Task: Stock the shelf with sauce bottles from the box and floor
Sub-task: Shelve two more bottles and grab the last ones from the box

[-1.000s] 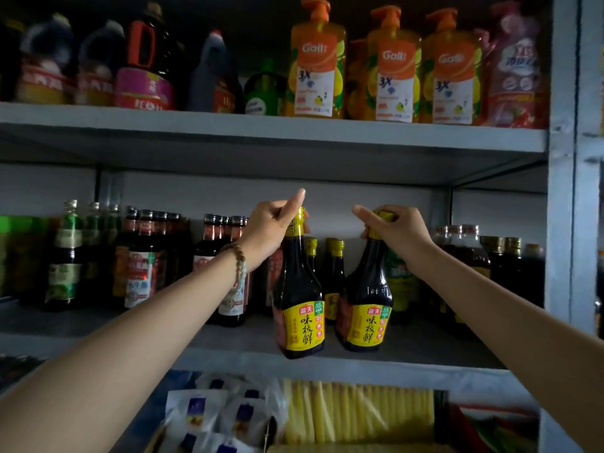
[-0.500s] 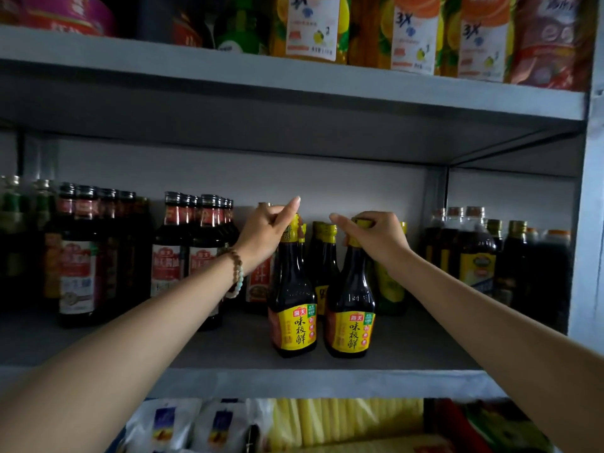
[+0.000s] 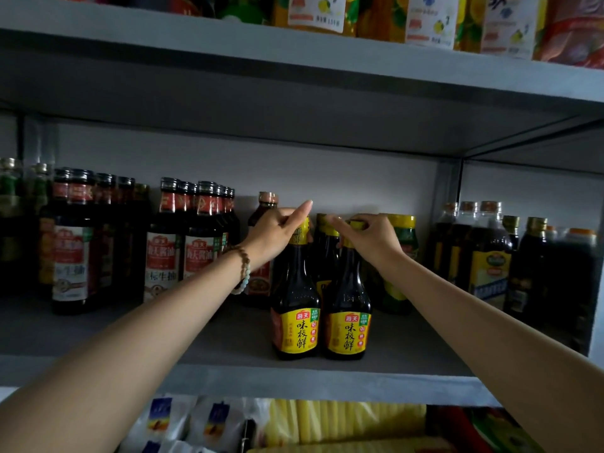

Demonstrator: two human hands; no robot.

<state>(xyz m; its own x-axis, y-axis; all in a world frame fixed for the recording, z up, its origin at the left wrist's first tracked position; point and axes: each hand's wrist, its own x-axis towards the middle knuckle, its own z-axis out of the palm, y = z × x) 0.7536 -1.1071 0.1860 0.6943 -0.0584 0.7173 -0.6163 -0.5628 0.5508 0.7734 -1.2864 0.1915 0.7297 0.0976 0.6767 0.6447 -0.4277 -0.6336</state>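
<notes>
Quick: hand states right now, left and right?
Left hand: grips the neck of the left yellow-label bottle.
Right hand: grips the cap of the right yellow-label bottle.

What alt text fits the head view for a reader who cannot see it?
The left hand and right hand each grip the yellow-capped neck of a sauce bottle; the left bottle and right bottle stand upright, side by side, near the front of the shelf. More dark bottles stand behind and to both sides.

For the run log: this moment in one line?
left hand grips left bottle neck | right hand grips right bottle cap | both upright on shelf
</notes>
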